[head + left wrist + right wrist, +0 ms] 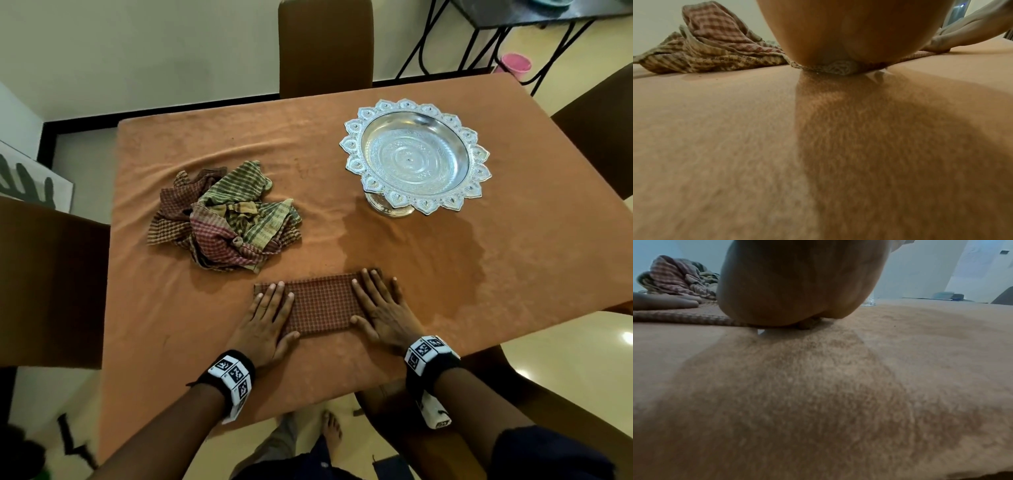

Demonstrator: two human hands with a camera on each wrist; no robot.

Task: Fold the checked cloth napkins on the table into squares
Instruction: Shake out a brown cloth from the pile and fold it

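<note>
Near the table's (513,240) front edge lay the folded napkin (322,308); you pressed your left hand (269,323) and right hand (383,313) flat, fingers spread, on its ends. Unfolded napkins (222,217) sat heaped behind, left of a silver tray (416,156).

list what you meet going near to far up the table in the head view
left hand and right hand pressing flat on the folded napkin → pile of crumpled checked napkins → silver pedestal tray → chair back beyond the far edge of the table
</note>
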